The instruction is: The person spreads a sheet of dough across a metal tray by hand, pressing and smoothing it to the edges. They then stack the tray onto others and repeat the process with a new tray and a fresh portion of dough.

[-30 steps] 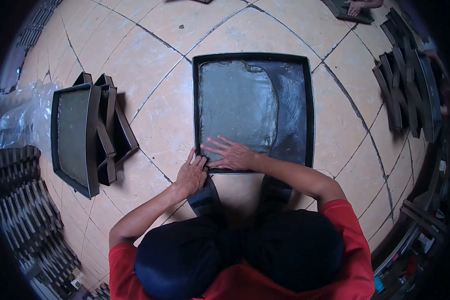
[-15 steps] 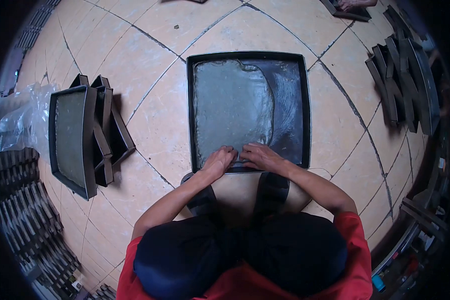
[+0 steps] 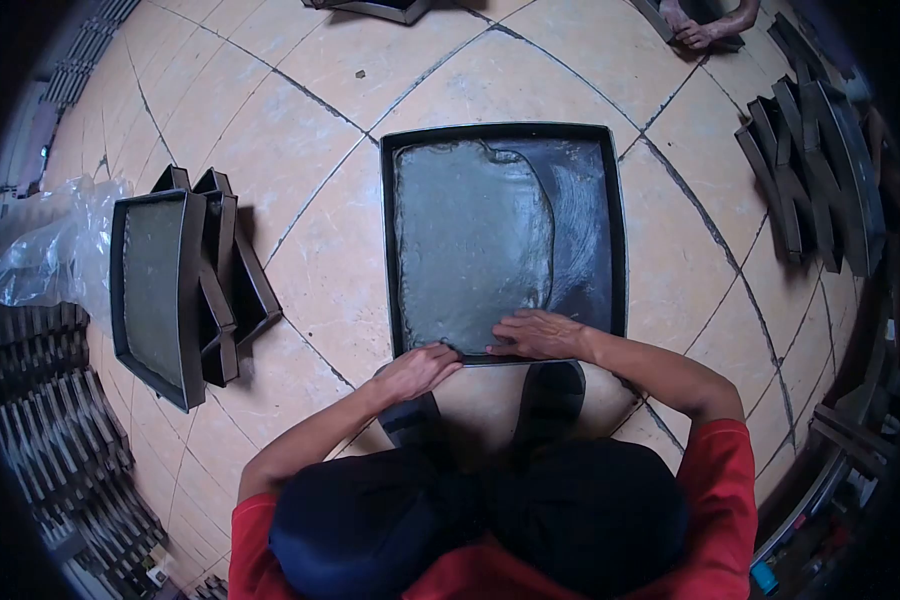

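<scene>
Beige tiled floor with dark grout lines carries everything. At its middle lies a large square black metal tray, partly covered by a flat grey-green sheet of wet paste that fills the tray's left portion; the right strip of the tray bottom is bare and smeared.

Both hands work at the tray's near rim. The left hand is curled, its fingertips on the rim at the paste's near edge, and I cannot tell whether it pinches anything. The right hand lies flat and spread, palm down, on the paste's near right corner, gripping nothing.

Judging from this, the step in hand is pressing and spreading the paste across the tray bottom. The next move would call for an even push from the near rim toward the bare right strip, keeping the layer level and short of the rim.

Left of the tray, well apart, stands a stack of similar black trays, the top one filled, with a crumpled clear plastic sheet beyond it. Right of the tray, more black trays lean on edge. Beyond the tray's far right corner, another person's hands rest at another tray. Bare floor lies open on every side of the tray, the widest stretch beyond its far rim.
</scene>
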{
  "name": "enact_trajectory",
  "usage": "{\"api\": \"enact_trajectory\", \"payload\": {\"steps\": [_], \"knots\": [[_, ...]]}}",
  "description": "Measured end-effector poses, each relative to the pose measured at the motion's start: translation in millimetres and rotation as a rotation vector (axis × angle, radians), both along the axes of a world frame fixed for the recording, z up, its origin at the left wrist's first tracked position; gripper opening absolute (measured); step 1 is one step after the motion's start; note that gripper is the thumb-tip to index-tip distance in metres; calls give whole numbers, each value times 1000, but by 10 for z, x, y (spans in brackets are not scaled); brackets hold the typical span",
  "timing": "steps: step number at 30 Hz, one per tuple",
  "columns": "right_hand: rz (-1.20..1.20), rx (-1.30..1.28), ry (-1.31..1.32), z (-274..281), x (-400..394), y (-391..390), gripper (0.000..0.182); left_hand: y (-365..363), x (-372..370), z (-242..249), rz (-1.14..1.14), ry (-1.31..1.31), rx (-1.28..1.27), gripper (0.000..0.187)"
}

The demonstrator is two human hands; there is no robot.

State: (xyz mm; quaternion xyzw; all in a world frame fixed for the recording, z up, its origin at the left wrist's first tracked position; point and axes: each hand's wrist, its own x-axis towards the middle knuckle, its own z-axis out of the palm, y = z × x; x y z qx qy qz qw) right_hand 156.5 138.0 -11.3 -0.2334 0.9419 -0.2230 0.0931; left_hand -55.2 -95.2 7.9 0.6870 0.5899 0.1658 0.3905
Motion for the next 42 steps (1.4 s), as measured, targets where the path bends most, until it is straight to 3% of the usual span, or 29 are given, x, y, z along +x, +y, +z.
{"api": "enact_trajectory", "payload": {"steps": [2, 5, 6, 9, 12, 15, 18, 21, 23, 24, 25, 27, 29, 31, 33, 35, 36, 37, 39, 42], "knots": [[131, 154, -112, 275, -275, -34, 49, -141, -96, 8, 13, 48, 2, 29], [130, 77, 235, -159, -415, -209, 55, -153, -155, 87, 64, 129, -32, 31], [159, 54, 132, -464, -414, -289, 59, -214, -130, 91, 74, 162, -48, 32], [249, 114, 56, -235, -640, -271, 62, -165, -72, 371, 126, 300, -219, 31], [213, 1, 64, -309, -810, -371, 61, -239, 35, 397, 309, 191, -29, 23], [209, -49, 67, -346, -975, -381, 58, -371, 235, 529, 377, -168, -36, 22], [224, -2, 113, -335, -1137, -468, 58, -605, 411, 300, 584, -860, -607, 25], [162, 10, 98, -413, -1209, -636, 57, -526, 478, 276, 1068, -1370, -832, 29], [129, 102, 57, -307, -1302, -753, 56, -442, 421, 141, 1156, -1445, -807, 33], [89, 26, 4, -333, -1366, -797, 55, -383, 309, 116, 1205, -1487, -817, 33], [-23, -135, 135, -382, -1404, -800, 52, -315, 162, 82, 1253, -1530, -825, 33], [-241, -97, 181, 6, -1410, -510, 54, -291, -282, -86, 1235, -1669, -736, 34], [-670, -67, 169, 221, -1225, -27, 45, -126, -790, -5, 1349, -1420, -632, 38], [-1031, 195, 131, 359, -892, 503, 32, 158, -966, 362, 1522, -787, -16, 46], [-1224, 319, 234, 191, -484, 691, 24, 458, -788, 656, 1275, -174, 428, 48], [-1080, 160, 243, 227, -346, 525, 21, 410, -589, 563, 756, -94, 96, 49], [-1008, 82, 244, 239, -274, 436, 20, 444, -438, 538, 548, 1, 72, 51], [-1007, -1, 225, 226, -235, 320, 18, 400, -255, 478, 488, 102, 5, 52], [-1017, -175, 183, 179, -174, 35, 16, 252, -101, 436, 448, 294, 132, 52], [-1072, -235, 135, 221, 67, -339, 14, -109, -36, 299, 482, 213, 24, 46]]}}
